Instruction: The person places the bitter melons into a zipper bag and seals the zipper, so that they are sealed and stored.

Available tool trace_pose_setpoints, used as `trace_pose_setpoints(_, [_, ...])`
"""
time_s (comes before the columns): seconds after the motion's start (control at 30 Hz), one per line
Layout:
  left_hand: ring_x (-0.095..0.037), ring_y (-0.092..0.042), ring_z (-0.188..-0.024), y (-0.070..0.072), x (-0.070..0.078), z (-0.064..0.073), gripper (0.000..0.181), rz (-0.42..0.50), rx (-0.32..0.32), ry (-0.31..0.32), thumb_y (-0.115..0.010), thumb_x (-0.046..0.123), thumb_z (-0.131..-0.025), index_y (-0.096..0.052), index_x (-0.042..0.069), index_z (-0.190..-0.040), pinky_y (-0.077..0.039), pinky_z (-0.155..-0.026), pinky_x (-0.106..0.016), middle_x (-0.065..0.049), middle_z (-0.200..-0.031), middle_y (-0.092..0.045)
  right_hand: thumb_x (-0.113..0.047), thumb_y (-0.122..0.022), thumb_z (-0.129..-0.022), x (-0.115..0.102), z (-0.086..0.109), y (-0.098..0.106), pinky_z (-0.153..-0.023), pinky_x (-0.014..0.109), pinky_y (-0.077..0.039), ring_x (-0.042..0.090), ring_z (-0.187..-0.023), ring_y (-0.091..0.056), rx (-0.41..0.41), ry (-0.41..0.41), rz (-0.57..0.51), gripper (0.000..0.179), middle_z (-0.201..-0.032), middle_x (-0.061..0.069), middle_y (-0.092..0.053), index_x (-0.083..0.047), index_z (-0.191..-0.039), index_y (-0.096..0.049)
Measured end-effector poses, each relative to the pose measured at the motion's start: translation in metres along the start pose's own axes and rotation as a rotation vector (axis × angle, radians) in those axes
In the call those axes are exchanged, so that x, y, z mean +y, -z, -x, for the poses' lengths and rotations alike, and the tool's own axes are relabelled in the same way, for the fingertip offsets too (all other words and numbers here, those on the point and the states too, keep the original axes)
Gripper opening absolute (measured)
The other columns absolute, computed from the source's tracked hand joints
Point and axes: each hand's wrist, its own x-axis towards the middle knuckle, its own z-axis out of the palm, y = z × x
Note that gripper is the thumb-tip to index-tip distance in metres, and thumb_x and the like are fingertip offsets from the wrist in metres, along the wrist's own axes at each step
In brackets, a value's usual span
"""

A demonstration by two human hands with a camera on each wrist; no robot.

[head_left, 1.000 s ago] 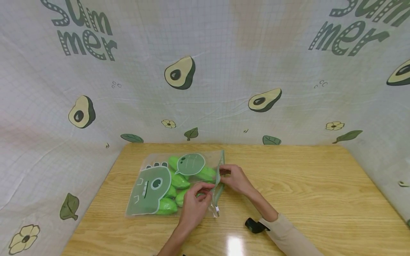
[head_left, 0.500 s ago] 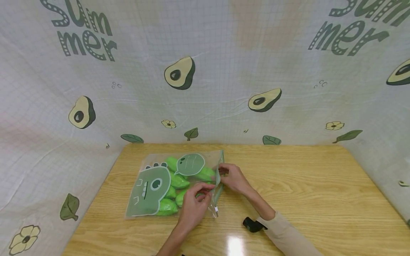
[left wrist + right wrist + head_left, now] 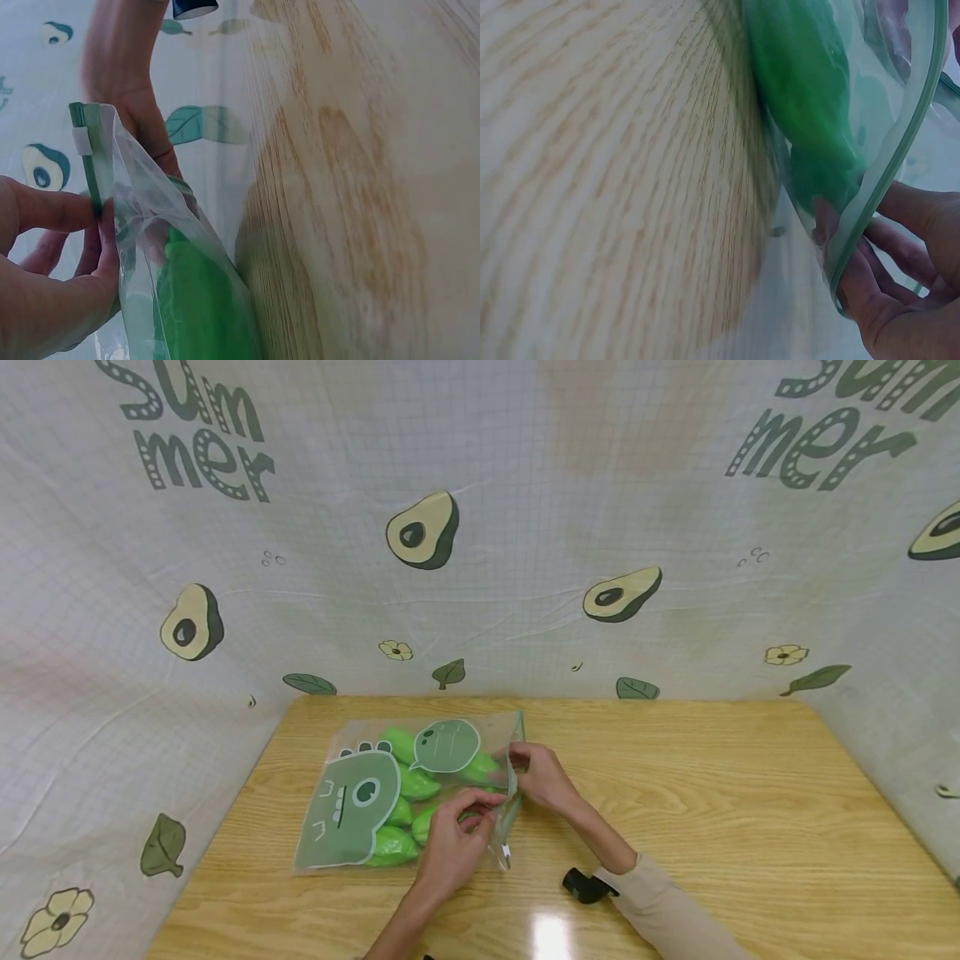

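Observation:
A clear zip bag (image 3: 330, 852) with a green one-eyed monster print lies on the wooden table, its mouth towards the right. Several bright green, ridged fruits (image 3: 392, 846) show through the plastic. My left hand (image 3: 453, 847) pinches the near side of the mouth; the left wrist view shows thumb and finger on the green zip strip, below its white slider (image 3: 81, 141). My right hand (image 3: 547, 781) reaches in at the mouth, fingertips around the tapered end of one green fruit (image 3: 802, 75). Part of those fingertips shows only through the plastic.
The wooden table (image 3: 712, 793) extends to the right of the bag. A pale cloth (image 3: 510, 527) printed with avocados and leaves hangs behind and at both sides. A black wrist device (image 3: 585, 887) sits by the right sleeve.
My right hand has shifted slightly left, deeper into the bag's mouth, and the fruit at its fingertips has moved left too. The left hand keeps its pinch with almost no movement.

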Motion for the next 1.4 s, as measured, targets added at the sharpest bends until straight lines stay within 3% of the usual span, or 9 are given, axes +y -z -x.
trace_pose_setpoints(0.2, [-0.026,-0.063,-0.102,0.0,0.0,0.0,0.022,0.012,-0.012,-0.002,-0.062,-0.012,-0.092,-0.074,-0.002,-0.107,-0.057,-0.092,-0.031,-0.012,-0.111,-0.071,-0.001,-0.078,-0.088,-0.001,-0.001,-0.003,-0.09,0.042,-0.058,0.031,-0.101,-0.072,0.014,-0.029,-0.01,0.022,-0.106,0.013,-0.075,0.0,-0.11,-0.075])
trace_pose_setpoints(0.63, [-0.026,-0.063,-0.102,0.0,0.001,0.0,0.024,-0.001,-0.019,-0.004,-0.062,-0.013,-0.091,-0.074,0.0,-0.107,-0.057,-0.092,-0.032,-0.011,-0.111,-0.07,0.024,-0.057,-0.083,-0.001,-0.004,-0.01,-0.093,0.045,-0.057,0.033,-0.101,-0.071,0.03,-0.04,-0.001,0.038,-0.105,0.017,-0.075,0.004,-0.11,-0.074])
trace_pose_setpoints(1.03, [-0.026,-0.063,-0.103,0.001,0.001,0.0,0.023,0.0,-0.042,0.001,-0.061,-0.01,-0.093,-0.074,0.002,-0.108,-0.057,-0.092,-0.031,-0.01,-0.114,-0.069,0.009,-0.066,-0.092,-0.001,-0.004,-0.013,-0.096,0.045,-0.056,0.034,-0.108,-0.07,0.006,-0.056,-0.057,0.023,-0.11,0.017,-0.074,0.004,-0.113,-0.073])
trace_pose_setpoints(1.27, [-0.026,-0.063,-0.103,0.001,0.001,0.0,0.023,0.003,-0.04,-0.003,-0.062,-0.011,-0.093,-0.074,0.001,-0.108,-0.057,-0.092,-0.031,-0.01,-0.113,-0.07,0.007,-0.066,-0.091,0.001,-0.005,-0.013,-0.083,0.031,-0.056,0.02,-0.092,-0.067,0.005,-0.002,0.002,0.023,-0.104,0.013,-0.075,0.003,-0.112,-0.074])
trace_pose_setpoints(1.4, [-0.024,-0.062,-0.102,0.001,0.0,0.0,0.022,0.008,-0.039,0.0,-0.062,-0.01,-0.093,-0.073,0.001,-0.109,-0.057,-0.092,-0.03,-0.01,-0.113,-0.069,0.008,-0.064,-0.092,0.001,-0.004,-0.013,-0.089,0.035,-0.057,0.025,-0.098,-0.068,0.0,-0.022,-0.018,0.024,-0.106,0.015,-0.075,0.003,-0.113,-0.073])
